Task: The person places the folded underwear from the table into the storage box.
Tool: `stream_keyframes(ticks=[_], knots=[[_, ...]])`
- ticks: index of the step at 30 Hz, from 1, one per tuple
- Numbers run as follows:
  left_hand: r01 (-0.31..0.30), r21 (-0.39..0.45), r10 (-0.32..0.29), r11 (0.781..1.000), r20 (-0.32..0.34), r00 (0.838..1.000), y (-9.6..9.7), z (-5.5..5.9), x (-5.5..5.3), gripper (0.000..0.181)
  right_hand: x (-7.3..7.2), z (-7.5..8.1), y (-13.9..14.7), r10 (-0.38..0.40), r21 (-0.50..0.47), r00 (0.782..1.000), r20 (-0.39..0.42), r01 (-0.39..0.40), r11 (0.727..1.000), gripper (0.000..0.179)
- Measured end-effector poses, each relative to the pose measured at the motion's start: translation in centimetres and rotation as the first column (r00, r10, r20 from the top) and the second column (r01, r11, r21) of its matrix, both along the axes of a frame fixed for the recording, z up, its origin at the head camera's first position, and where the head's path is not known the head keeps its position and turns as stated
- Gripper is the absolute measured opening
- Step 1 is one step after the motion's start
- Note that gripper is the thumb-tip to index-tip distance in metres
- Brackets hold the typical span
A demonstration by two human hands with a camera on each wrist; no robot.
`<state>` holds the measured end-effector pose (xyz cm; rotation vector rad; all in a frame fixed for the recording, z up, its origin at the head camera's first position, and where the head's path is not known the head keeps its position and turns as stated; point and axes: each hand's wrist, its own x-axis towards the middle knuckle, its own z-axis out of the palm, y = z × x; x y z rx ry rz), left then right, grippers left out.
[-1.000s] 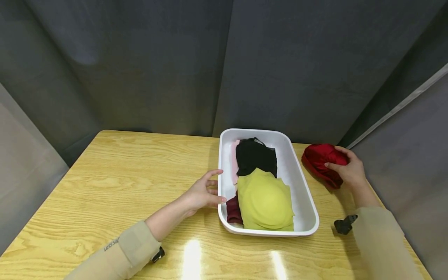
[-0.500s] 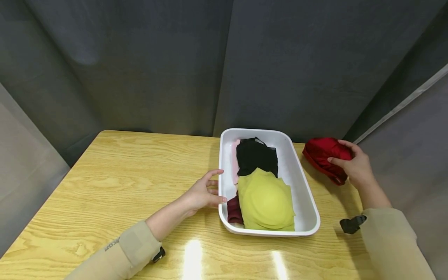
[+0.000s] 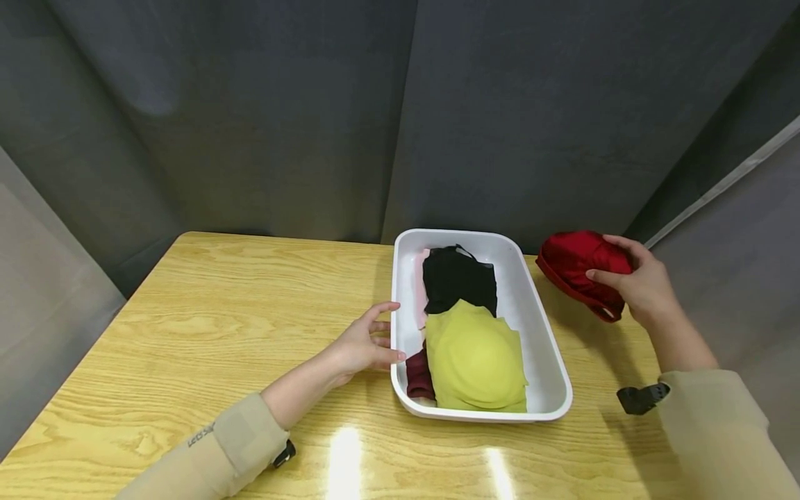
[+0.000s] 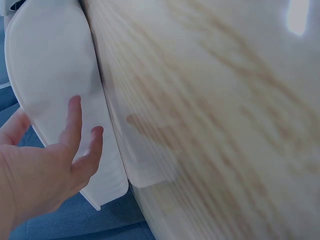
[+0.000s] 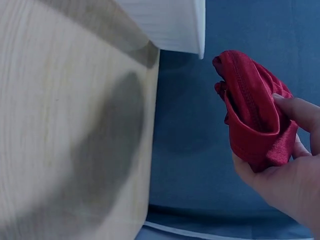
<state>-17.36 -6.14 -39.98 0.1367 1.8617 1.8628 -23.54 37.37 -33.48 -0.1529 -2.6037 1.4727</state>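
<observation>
In the head view my right hand point(image 3: 646, 281) pinches a folded, shiny red garment point(image 3: 578, 260) at its right side, thumb in front. The right wrist view shows the red garment point(image 5: 255, 112) bunched into a rounded bundle, with a stitched seam and an open fold. It hangs above the table's back right corner. My left hand point(image 3: 359, 347) holds the left rim of a white plastic tub point(image 3: 550, 368), with the other fingers along its outer wall. Inside lie a yellow folded garment point(image 3: 478, 357) with a rounded bulge, a black strappy garment point(image 3: 459, 281), and pink and maroon cloth.
The tub stands on a wood-grain table point(image 3: 250, 312), near its back edge. A dark grey curtain point(image 3: 281, 139) hangs behind, and a lighter grey panel point(image 3: 750, 243) closes off the right side.
My right hand has lifted the red garment up and farther back, its shadow on the table spreading. The left hand and the tub have barely shifted.
</observation>
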Motion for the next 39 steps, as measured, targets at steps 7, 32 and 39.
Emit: stream_keyframes(ticks=[7,32,39], knots=[[0.002,0.011,-0.002,1.000,0.005,1.000,0.0,0.1,0.0,0.082,0.4,1.7,-1.1,0.026,0.012,1.000,-0.004,-0.026,1.000,0.070],[0.000,-0.003,0.000,1.000,-0.002,1.000,0.0,0.1,-0.1,0.082,1.4,4.2,-5.6,0.139,-0.399,0.979,-0.150,-0.189,0.897,0.066],[-0.004,0.008,0.004,1.000,0.001,1.000,0.1,0.0,-0.1,0.082,1.5,4.0,-7.0,0.152,-0.364,0.972,-0.177,-0.208,0.908,0.065]])
